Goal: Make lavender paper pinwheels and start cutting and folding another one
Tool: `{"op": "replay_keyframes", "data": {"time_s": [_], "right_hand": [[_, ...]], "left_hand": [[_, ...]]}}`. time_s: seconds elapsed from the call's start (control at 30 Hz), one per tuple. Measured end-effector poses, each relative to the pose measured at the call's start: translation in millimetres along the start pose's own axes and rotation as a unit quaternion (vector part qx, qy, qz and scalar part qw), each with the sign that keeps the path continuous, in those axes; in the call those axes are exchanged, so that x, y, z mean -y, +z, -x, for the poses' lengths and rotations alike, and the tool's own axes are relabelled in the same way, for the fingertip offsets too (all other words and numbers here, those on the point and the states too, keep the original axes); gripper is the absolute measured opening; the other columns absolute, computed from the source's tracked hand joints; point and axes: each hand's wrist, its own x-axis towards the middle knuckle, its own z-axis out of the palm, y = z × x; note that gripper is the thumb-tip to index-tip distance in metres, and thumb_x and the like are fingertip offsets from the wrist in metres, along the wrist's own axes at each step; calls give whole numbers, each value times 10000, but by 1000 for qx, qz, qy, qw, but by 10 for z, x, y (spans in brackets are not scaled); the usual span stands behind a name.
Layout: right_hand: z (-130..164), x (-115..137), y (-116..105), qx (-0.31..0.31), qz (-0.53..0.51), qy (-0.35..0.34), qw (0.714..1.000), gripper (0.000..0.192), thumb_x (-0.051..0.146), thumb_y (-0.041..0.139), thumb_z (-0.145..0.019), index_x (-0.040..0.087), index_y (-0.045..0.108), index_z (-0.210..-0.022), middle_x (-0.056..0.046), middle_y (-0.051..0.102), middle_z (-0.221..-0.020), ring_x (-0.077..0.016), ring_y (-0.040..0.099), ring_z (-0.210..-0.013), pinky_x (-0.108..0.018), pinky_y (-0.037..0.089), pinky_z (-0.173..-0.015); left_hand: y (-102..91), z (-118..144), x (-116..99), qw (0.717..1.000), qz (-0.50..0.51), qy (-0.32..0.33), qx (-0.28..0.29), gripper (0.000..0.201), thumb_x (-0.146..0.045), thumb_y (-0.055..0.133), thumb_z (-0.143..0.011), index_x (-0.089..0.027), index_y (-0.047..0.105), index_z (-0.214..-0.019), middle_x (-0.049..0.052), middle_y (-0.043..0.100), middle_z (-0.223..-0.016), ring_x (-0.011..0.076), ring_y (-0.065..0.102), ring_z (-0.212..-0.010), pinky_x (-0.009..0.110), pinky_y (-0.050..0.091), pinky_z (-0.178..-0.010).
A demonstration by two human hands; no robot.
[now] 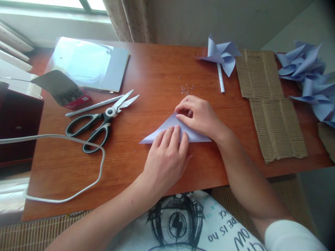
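Observation:
A pale purple sheet of paper, folded into a triangle, lies on the wooden table before me. My left hand rests flat on its lower middle, fingers stretched out and a little apart. At the triangle's top corner, my right hand pinches the paper between thumb and fingers. Left of the paper lie black-handled scissors with the blades partly spread. Just beyond my right hand, several tiny metallic bits are scattered on the wood.
A paper pinwheel on a white stick lies at the back; more pinwheels sit far right beside corrugated cardboard. At left are an open small box, a rolled paper stick, a plastic-wrapped pack and a white cable.

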Motion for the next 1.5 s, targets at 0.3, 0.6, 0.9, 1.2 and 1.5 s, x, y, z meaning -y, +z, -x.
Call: {"op": "replay_keyframes", "data": {"time_s": [0.3,0.6,0.9,1.2,1.5], "right_hand": [[-5,22,26,-14,4,7,1000,110,88,690,-844,195,708,-864,-41,670,-911,-199,630,-855,-319,488,-771],[-33,39,46,-4,28,-8,1000,135,71,686,-859,166,752,-790,-40,697,-828,-173,626,-762,-297,462,-731],[-55,33,46,1,36,-2,999,159,38,673,-853,155,769,-804,-51,720,-842,-175,646,-790,-287,466,-761],[-56,10,48,6,40,0,999,138,60,678,-856,162,757,-806,-44,713,-844,-177,635,-799,-290,456,-773],[-55,21,32,15,36,11,999,138,52,661,-854,152,747,-816,-51,707,-854,-179,628,-804,-292,456,-771]], "left_hand": [[0,-1,9,1000,-13,6,-7,475,-328,487,-993,-34,592,-1352,266,569,-1453,392,562,-1332,511,463,-1105],[25,25,-23,999,-50,13,3,512,-303,502,-985,-4,570,-1396,276,535,-1486,402,529,-1377,502,448,-1130],[54,64,-122,997,-50,-2,51,717,-469,439,-1000,76,455,-1467,336,376,-1570,454,360,-1483,529,339,-1202],[179,149,-131,998,1,-9,61,969,-675,412,-947,88,307,-1535,358,164,-1639,463,130,-1553,561,174,-1260],[225,183,-115,998,36,-4,54,1110,-804,444,-858,16,257,-1583,364,98,-1652,480,51,-1557,597,130,-1256]]}}
